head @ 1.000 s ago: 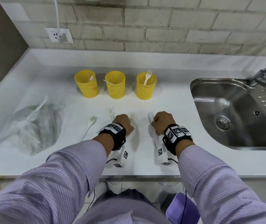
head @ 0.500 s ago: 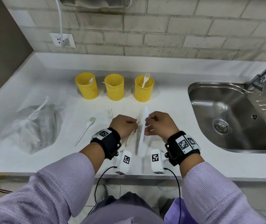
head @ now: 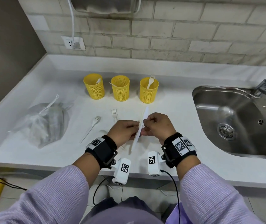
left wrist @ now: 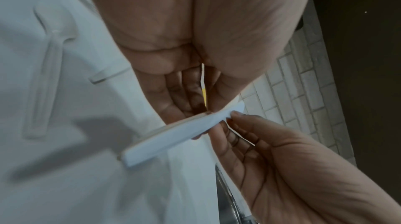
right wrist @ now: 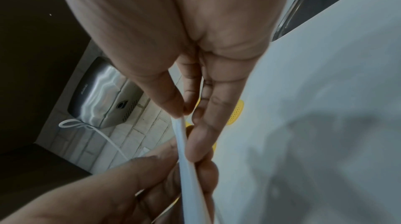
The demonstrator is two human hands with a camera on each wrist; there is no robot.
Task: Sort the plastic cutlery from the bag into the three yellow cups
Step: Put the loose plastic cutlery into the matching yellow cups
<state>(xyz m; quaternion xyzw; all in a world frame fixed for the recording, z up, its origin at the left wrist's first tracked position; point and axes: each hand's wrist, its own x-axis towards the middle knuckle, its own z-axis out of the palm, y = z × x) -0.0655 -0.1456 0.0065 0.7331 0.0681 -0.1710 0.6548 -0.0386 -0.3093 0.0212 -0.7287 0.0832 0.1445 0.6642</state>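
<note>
Three yellow mesh cups stand in a row at the back: the left cup (head: pixel 94 88) has a spoon in it, the middle cup (head: pixel 120 90) a thin white piece, the right cup (head: pixel 148 92) a fork. Both hands meet above the counter on a white plastic knife (head: pixel 142 126), its tip towards the cups. My left hand (head: pixel 134 129) pinches it from the left and my right hand (head: pixel 146 125) from the right. The left wrist view shows the knife (left wrist: pixel 173 135) between fingertips. In the right wrist view my thumb and fingers clamp the knife (right wrist: pixel 188 159). A cream piece lies just behind it.
The clear plastic bag (head: pixel 43 123) lies at the left of the white counter (head: pixel 169 113). Two white forks (head: pixel 95 122) (head: pixel 114 113) and another white piece (head: pixel 103 131) lie loose left of the hands. A steel sink (head: pixel 235 120) with a tap is at the right. A wall socket (head: pixel 73 43) sits behind.
Both hands have left the counter and come together, lifting the knife between them. My head has moved closer and lower.
</note>
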